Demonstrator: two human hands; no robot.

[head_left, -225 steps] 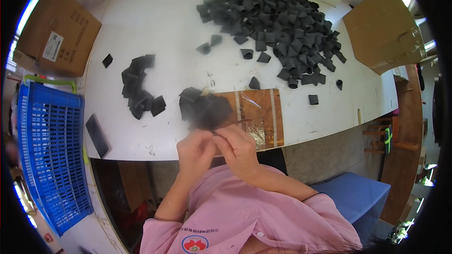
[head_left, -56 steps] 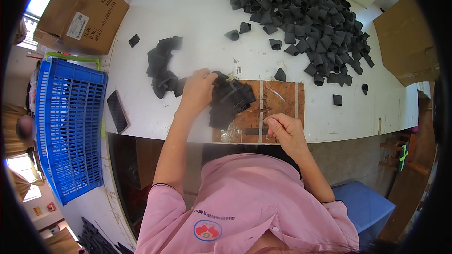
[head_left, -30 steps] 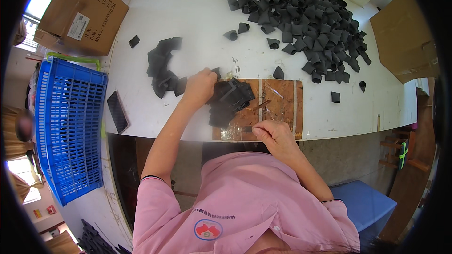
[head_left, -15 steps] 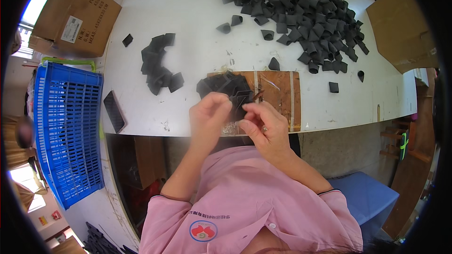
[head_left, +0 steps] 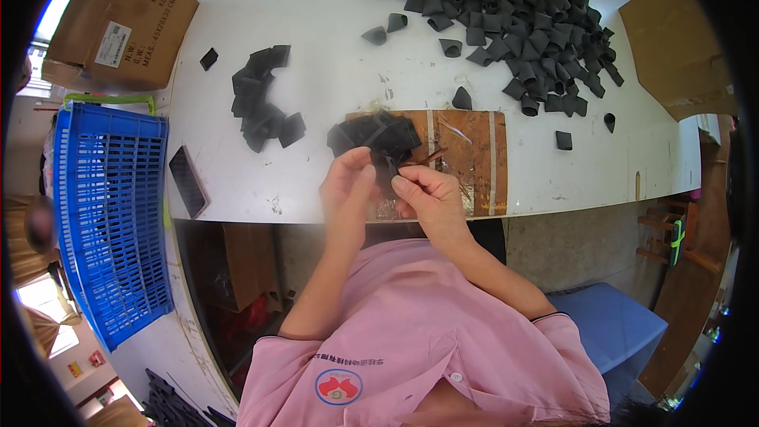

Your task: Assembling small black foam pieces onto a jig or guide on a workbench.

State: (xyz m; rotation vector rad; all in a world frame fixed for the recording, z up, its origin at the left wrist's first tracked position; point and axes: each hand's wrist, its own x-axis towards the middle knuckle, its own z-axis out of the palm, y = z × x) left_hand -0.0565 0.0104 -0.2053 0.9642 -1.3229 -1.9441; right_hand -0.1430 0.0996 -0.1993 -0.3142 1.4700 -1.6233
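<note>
At the table's near edge, a bunch of black fabric pieces (head_left: 375, 133) lies on the left part of a brown taped board (head_left: 484, 162). In front of this bunch my right hand (head_left: 431, 198) pinches a small black fabric piece (head_left: 387, 164) between thumb and fingertips. My left hand (head_left: 348, 186) is beside it, its fingers curled in against the thumb. Whatever the left fingers grip is hidden, and the hand is slightly blurred. Both hands almost meet at the small piece.
A large heap of black fabric tubes (head_left: 506, 24) covers the far right of the white table (head_left: 316, 32). Further left lies a curved bunch of black pieces (head_left: 257, 107), near a phone (head_left: 187, 182). A blue crate (head_left: 115, 221) and cardboard boxes (head_left: 118, 20) stand at the sides.
My right hand has moved left and closed its thumb onto the fingers at the small black piece. My left hand has shifted little. The view has tilted slightly.
</note>
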